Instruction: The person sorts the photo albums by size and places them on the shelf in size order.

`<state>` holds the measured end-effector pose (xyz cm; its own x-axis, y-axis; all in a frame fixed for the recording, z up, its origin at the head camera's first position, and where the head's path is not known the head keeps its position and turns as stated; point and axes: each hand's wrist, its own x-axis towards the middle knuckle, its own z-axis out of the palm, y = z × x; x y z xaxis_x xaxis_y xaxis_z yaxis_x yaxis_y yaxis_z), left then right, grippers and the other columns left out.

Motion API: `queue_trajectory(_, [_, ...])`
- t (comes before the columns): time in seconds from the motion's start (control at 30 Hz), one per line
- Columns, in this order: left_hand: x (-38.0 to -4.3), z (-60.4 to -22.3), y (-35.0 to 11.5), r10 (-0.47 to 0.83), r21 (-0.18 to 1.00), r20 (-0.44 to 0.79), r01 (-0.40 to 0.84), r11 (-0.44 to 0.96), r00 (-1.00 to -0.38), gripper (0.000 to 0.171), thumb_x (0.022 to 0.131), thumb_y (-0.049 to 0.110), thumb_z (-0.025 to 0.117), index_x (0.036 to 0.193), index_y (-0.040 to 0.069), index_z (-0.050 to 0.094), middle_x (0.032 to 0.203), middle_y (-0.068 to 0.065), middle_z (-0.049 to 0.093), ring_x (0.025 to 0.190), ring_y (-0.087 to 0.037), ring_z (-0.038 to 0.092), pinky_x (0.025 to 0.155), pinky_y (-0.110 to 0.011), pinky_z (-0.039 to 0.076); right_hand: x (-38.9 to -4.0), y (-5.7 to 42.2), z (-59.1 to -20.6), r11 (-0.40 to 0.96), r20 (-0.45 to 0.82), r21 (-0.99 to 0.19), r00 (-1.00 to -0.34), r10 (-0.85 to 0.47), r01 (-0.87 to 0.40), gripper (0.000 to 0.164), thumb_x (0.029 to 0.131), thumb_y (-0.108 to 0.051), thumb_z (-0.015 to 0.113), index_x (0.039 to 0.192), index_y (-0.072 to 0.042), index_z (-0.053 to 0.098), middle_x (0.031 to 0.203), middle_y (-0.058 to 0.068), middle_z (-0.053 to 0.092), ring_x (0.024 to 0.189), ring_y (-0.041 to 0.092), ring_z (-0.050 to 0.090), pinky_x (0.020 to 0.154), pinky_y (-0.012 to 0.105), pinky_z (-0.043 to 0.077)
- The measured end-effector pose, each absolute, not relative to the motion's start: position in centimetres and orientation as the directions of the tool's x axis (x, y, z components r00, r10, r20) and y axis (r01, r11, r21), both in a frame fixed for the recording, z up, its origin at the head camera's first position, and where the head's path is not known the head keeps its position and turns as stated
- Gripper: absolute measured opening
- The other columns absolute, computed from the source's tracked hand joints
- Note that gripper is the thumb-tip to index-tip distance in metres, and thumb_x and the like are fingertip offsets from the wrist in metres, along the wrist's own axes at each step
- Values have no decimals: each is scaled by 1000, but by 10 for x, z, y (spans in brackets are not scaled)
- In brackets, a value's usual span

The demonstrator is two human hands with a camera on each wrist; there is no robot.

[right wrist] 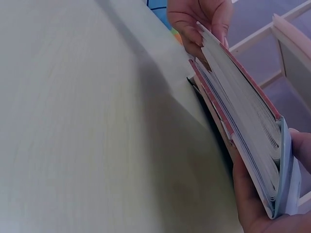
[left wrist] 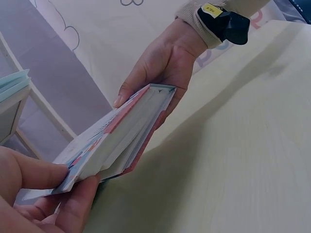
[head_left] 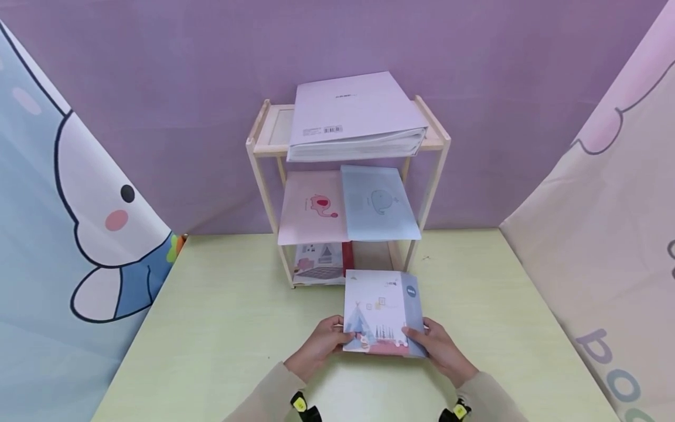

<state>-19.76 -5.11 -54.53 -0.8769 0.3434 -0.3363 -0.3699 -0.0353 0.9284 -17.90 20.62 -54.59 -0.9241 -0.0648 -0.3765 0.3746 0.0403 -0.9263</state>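
Observation:
A thick photo album [head_left: 387, 310] is held above the table in front of the rack, its white cover printed with a tent and a blue band along the right side. My left hand [head_left: 326, 341] grips its left edge, with the thumb on the cover. On the blue-banded side, my right hand [head_left: 442, 351] holds the spine, thumb on top and fingers beneath. Page edges [right wrist: 243, 102] show between the red-edged covers in the right wrist view. Below them runs a dark edge [right wrist: 212, 124]; whether it belongs to a second item I cannot tell.
A wooden rack [head_left: 268, 193] stands behind the album. A large white album [head_left: 353, 111] lies on its top shelf, a pink folder-like cover [head_left: 311, 217] and a blue one [head_left: 382, 205] on the middle, and another illustrated album [head_left: 320, 264] on the bottom left.

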Motion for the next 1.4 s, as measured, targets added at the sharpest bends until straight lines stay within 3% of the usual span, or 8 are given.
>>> queue_trajectory(0.43, [-208,-541,-64,308,932,-349,-364,9,-885,12,88,-1,59,97,-3,51,89,-6,68,73,-11,62,61,-23,47,-193,190,-540,60,-358,-933,-933,-39,355,59,89,-18,65,133,9,37,114,20,59,93,20,62,87,37,51])
queue_trajectory(0.87, [-212,-531,-70,288,934,-344,-358,3,-894,14,88,-2,59,99,-3,52,93,-8,69,76,-12,64,65,-24,49,-201,186,-535,62,-339,-940,-937,-78,335,59,89,-20,65,134,7,38,114,20,60,93,20,62,85,35,52])
queue_trajectory(1.13, [-219,-522,-72,279,937,-336,-350,-1,-900,14,88,-2,58,101,-2,52,91,-6,68,76,-11,62,66,-24,49,-213,184,-532,54,-329,-944,-940,-95,325,59,90,-20,63,135,7,37,121,21,56,98,20,61,93,39,48])
queue_trajectory(1.4, [-230,-520,-72,262,941,-323,-338,-13,-909,17,89,-1,58,105,-4,53,92,-6,68,78,-12,63,68,-25,50,-228,184,-530,50,-339,-941,-933,-118,336,59,90,-25,64,135,3,39,122,19,57,98,19,62,90,34,50])
